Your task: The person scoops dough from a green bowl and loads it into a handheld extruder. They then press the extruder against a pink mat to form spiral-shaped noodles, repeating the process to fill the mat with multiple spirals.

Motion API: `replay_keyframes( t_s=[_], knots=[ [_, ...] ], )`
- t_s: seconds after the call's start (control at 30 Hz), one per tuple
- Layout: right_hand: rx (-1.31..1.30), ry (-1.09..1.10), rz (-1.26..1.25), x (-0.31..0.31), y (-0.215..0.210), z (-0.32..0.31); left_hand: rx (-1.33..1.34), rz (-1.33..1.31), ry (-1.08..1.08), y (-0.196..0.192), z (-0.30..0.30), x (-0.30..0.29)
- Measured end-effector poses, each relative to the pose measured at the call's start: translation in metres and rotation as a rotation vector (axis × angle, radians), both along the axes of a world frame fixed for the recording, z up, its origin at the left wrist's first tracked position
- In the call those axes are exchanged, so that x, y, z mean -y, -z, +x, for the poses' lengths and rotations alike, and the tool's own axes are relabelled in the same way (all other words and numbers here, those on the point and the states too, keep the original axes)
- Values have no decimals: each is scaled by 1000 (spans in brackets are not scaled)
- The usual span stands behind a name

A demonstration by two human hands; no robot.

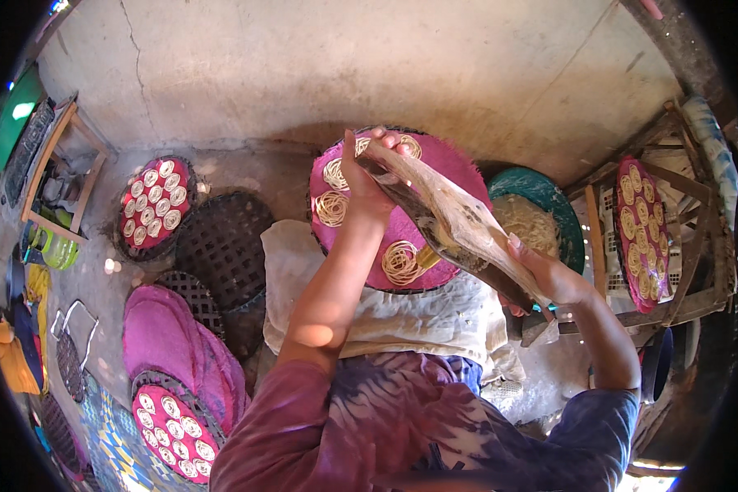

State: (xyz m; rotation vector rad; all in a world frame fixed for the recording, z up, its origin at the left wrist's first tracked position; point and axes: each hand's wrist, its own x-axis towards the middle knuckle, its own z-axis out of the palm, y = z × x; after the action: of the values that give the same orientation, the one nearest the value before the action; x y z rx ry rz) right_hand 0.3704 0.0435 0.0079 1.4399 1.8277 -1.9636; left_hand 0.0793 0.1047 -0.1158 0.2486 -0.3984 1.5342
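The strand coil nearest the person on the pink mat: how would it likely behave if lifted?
The strand coil would probably flop and lose shape, since its thin strands are loosely looped with gaps showing. It is likely light, being a thin layer of open loops. Rolling seems unlikely, as it lies flat on the pink mat.

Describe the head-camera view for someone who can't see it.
A person's left hand and right hand grip a wooden tool above a pink tray bearing pale coiled strands. More trays and a teal basin are nearby.
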Motion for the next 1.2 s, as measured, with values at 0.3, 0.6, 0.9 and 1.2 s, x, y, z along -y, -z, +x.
replay_keyframes(
  t_s=[0.3, 0.6, 0.9, 1.2],
  knots=[
    [-939, 327, -769, -7, 121, -38, 133, 142, -69, 27, -7, -5],
    [-286, -35, -80, -33, 150, -47, 217, 2, -240, 8, -42, -4],
    [-510, 46, -368, -36, 28, -22, -189, 36, -248, -45, -39, -7],
    [58, 85, 72, -35, 17, 6, 11, -253, 19, 4, 35, -54]
  ],
)
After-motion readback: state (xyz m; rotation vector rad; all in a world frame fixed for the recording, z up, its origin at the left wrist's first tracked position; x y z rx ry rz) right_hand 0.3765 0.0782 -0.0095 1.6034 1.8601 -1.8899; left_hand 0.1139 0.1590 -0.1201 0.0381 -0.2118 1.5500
